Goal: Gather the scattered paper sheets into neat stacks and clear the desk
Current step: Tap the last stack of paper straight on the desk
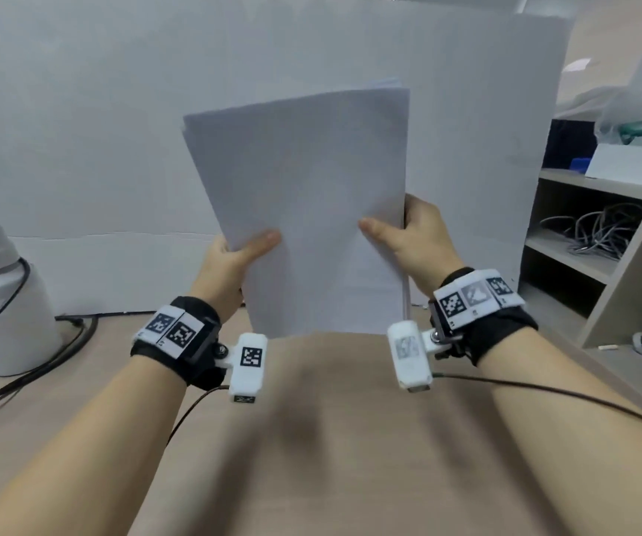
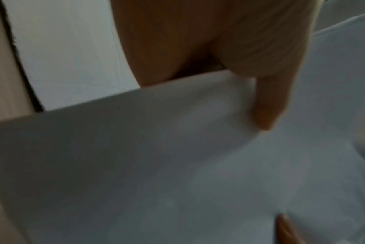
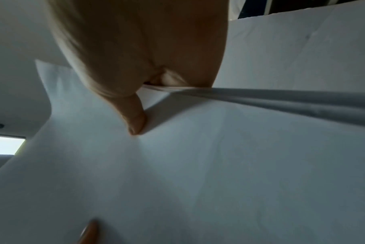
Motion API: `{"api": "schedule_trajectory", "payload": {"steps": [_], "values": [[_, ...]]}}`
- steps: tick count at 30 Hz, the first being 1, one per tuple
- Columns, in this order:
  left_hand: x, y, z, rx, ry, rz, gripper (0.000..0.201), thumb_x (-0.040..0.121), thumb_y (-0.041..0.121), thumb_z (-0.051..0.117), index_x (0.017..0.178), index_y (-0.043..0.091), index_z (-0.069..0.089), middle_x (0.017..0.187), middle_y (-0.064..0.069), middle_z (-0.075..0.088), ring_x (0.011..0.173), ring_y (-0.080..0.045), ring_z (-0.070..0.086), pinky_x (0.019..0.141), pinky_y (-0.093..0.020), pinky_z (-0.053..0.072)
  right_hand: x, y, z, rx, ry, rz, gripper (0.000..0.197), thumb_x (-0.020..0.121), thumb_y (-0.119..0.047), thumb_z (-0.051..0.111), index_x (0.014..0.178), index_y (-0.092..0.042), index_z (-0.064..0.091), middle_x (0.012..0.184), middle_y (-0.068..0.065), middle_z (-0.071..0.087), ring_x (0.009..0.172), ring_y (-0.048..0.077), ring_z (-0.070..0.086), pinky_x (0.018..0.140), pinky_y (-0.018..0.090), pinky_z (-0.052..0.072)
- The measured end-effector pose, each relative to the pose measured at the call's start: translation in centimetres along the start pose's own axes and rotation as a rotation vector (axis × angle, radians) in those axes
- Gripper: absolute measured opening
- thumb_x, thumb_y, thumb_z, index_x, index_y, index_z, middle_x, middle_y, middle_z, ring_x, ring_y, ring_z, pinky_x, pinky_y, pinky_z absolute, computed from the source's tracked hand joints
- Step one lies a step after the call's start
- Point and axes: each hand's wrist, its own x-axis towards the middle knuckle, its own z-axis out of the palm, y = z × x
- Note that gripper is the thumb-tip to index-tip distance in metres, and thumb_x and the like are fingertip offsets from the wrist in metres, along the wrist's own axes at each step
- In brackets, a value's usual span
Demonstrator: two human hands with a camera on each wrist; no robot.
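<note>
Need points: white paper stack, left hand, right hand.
white paper stack [image 1: 304,195], head view, on the front sheet's middle
left hand [image 1: 230,265], head view, on the base of the thumb that presses the stack
right hand [image 1: 416,241], head view, on the base of the thumb

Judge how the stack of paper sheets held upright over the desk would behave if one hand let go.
The paper stack would probably flop sideways: the sheets look thin. The left hand and right hand grip only its lower edges. Sheets may also slide apart, since the top corners already sit uneven.
</note>
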Motion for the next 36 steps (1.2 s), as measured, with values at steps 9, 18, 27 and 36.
{"api": "schedule_trajectory", "payload": {"steps": [9, 18, 27, 36], "values": [[-0.5, -2.5, 4.3, 0.405, 0.25, 0.186, 0.018, 0.087, 0.014, 0.07, 0.103, 0.006, 0.064, 0.093, -0.014, 0.07, 0.076, -0.011, 0.064, 0.069, -0.031, 0.053, -3.7, 4.7, 4.2, 0.025, 0.328, 0.182, 0.012, 0.091, -0.011, 0.061, 0.101, -0.015, 0.058, 0.09, -0.014, 0.062, 0.08, 0.0, 0.059, 0.068, 0.008, 0.041], [-2.5, -5.9, 0.4, 0.128, 0.043, -0.054, 0.061, 0.076, 0.046, 0.078, 0.128, 0.017, 0.062, 0.123, -0.002, 0.072, 0.117, -0.024, 0.067, 0.106, -0.054, 0.048, -6.8, 9.3, 3.1, 0.246, 0.096, 0.4, 0.033, 0.084, -0.003, 0.067, 0.114, -0.011, 0.056, 0.101, 0.002, 0.069, 0.089, 0.014, 0.066, 0.068, 0.015, 0.052], [-2.3, -6.4, 0.8, 0.06, 0.006, -0.102, 0.064, 0.075, 0.044, 0.077, 0.133, 0.021, 0.06, 0.125, -0.003, 0.071, 0.119, -0.025, 0.065, 0.107, -0.05, 0.047, -6.7, 9.7, 4.2, 0.481, 0.136, 0.427, 0.031, 0.084, -0.002, 0.07, 0.112, -0.013, 0.065, 0.106, 0.008, 0.074, 0.1, 0.024, 0.071, 0.086, 0.034, 0.058], [-2.3, -7.7, 0.3, 0.251, 0.054, -0.091, 0.039, 0.089, 0.014, 0.076, 0.126, 0.011, 0.064, 0.115, -0.002, 0.075, 0.107, -0.017, 0.071, 0.102, -0.046, 0.053, -7.1, 10.9, 4.2, 0.277, 0.123, 0.474, 0.036, 0.083, -0.007, 0.071, 0.117, -0.009, 0.061, 0.107, 0.005, 0.072, 0.097, 0.017, 0.07, 0.081, 0.027, 0.054]]}}
